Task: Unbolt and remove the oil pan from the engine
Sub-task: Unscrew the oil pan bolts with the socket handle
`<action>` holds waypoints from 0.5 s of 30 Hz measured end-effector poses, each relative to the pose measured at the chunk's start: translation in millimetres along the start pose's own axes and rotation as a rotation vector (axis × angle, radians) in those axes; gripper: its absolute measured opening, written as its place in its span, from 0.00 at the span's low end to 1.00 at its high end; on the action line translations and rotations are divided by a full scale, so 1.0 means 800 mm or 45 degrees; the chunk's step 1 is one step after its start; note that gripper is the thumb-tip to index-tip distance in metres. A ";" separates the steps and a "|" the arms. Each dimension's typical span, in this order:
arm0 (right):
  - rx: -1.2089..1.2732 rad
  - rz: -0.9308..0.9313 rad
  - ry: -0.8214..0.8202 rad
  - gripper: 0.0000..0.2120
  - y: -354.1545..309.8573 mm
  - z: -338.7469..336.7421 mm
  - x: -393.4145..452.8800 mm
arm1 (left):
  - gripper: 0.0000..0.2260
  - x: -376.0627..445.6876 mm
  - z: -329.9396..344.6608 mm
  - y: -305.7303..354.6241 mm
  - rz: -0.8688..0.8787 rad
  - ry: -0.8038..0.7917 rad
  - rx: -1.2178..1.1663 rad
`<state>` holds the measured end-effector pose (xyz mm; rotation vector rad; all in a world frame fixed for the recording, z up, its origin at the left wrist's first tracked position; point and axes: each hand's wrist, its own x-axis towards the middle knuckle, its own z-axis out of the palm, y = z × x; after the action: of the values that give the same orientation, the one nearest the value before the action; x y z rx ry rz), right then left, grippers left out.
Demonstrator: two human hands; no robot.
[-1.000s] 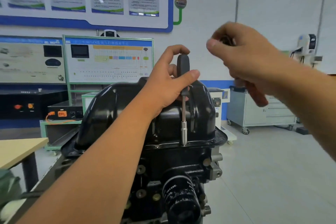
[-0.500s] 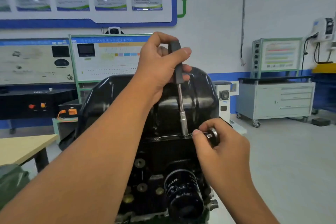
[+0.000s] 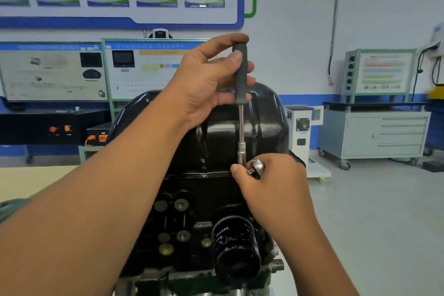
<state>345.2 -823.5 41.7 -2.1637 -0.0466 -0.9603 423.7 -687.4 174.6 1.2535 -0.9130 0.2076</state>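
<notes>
A glossy black oil pan (image 3: pixel 264 118) sits on top of the upturned engine block (image 3: pixel 192 218), its flange running across the middle. My left hand (image 3: pixel 206 79) grips the black handle of a socket driver (image 3: pixel 240 108) that stands upright, its chrome socket down at the flange edge. My right hand (image 3: pixel 266 180) is at the foot of the driver, fingers curled round a ratchet head (image 3: pixel 256 168) and thumb against the socket. The bolt under the socket is hidden.
A black oil filter (image 3: pixel 234 247) sticks out of the block toward me. A wooden tabletop (image 3: pixel 28 180) lies to the left. A grey wheeled cabinet (image 3: pixel 374 134) and training panels (image 3: pixel 55 72) stand along the back wall; open floor (image 3: pixel 384 211) on the right.
My right hand came down from head height to the base of the driver and stays there, holding the ratchet head. My left hand keeps hold of the handle; the view moved closer.
</notes>
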 end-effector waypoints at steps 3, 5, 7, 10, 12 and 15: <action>0.033 -0.022 -0.025 0.24 0.000 -0.003 0.004 | 0.11 0.006 0.003 -0.007 0.038 0.149 -0.067; 0.024 -0.035 -0.041 0.24 0.001 -0.004 0.006 | 0.12 0.009 0.003 -0.008 0.067 0.150 0.004; -0.002 -0.036 -0.057 0.25 0.002 -0.005 0.008 | 0.10 0.013 0.002 -0.004 0.059 0.018 0.053; -0.015 -0.052 -0.077 0.25 0.004 -0.007 0.009 | 0.08 0.018 0.000 0.008 -0.031 -0.289 -0.013; -0.005 -0.058 -0.085 0.25 0.005 -0.007 0.010 | 0.08 0.021 0.003 0.008 -0.043 -0.385 -0.015; -0.010 -0.058 -0.081 0.26 0.006 -0.006 0.010 | 0.08 0.023 0.010 -0.001 0.001 -0.307 -0.027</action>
<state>349.2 -832.1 45.7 -2.2088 -0.1234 -0.9184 431.9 -700.6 187.1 1.2765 -1.1194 0.0474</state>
